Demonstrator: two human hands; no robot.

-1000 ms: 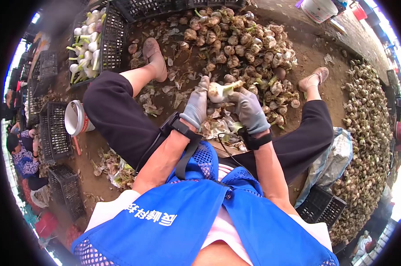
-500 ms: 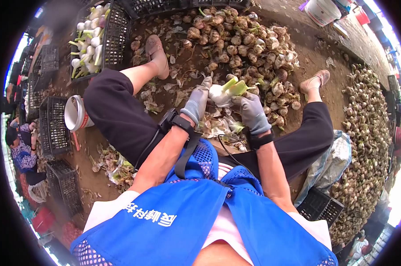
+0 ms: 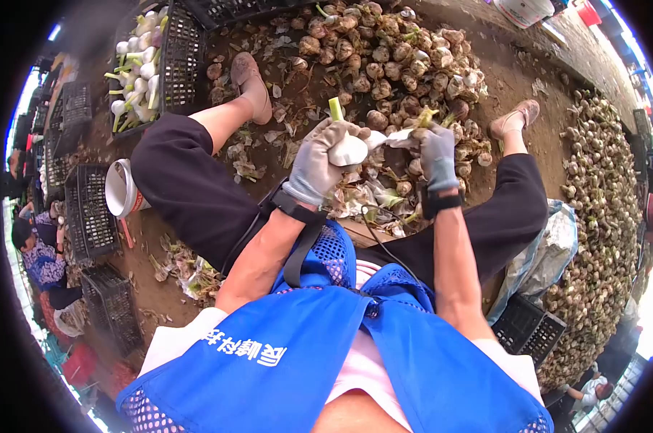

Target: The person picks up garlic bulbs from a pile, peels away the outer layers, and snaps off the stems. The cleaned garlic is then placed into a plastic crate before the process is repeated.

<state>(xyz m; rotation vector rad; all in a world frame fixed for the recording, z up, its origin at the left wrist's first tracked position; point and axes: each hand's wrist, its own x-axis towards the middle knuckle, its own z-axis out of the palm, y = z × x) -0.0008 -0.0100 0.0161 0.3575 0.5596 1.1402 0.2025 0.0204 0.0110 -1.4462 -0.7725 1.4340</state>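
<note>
A white garlic bulb (image 3: 348, 150) with a short green stem is wrapped in the fingers of my left hand (image 3: 316, 164), in a grey glove. My right hand (image 3: 437, 153), gloved too, pinches strips of peeled garlic skin (image 3: 400, 137) that stretch across toward the bulb. Beyond both hands lies a heap of unpeeled garlic (image 3: 391, 68) on the soil. Loose skins (image 3: 362, 195) are scattered below and between my hands.
A black crate of peeled garlic (image 3: 137, 72) stands at the upper left. A white bucket (image 3: 121, 186) and empty black crates (image 3: 90, 209) are on the left. Another large garlic pile (image 3: 601, 216) covers the right side. A person (image 3: 41, 252) sits at the far left.
My hands have moved apart. The bulb has gone from between them into my left hand, and my right hand has pulled skin and leaf away to the right.
</note>
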